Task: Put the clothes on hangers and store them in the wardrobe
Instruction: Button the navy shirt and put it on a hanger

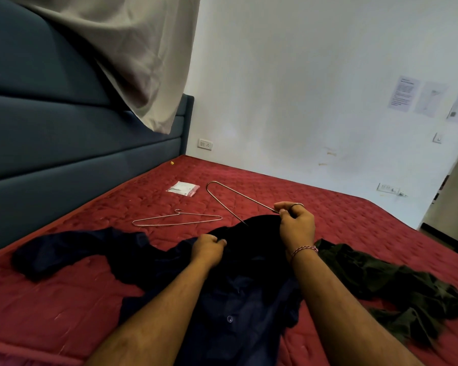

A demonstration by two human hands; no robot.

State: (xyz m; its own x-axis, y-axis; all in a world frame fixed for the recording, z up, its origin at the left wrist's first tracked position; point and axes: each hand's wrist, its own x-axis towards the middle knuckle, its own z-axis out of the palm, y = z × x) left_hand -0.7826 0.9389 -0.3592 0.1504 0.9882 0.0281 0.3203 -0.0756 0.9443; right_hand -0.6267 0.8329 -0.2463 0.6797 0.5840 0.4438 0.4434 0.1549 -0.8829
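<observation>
Step in hand: threading a hanger [238, 200] into the dark shirt [230, 281] lying on the bed [64, 299]. The right hand [296, 223] pinches its hook; the left hand [208, 248] grips the collar. Next, slide the other arm in

From my remote seat I see two bare forearms entering from the bottom edge, with no sleeves showing anywhere along them; both carry visible hair along their length; the left hand [209, 248] wears nothing I can make out, neither ring nor band; the right hand [296, 225] has a thin braided thread bracelet [304, 250] at the wrist, pink and pale strands twisted together, sitting snug just below the hand; nails on both hands look short and plain; nothing else of the person's body or clothing enters my view.
</observation>
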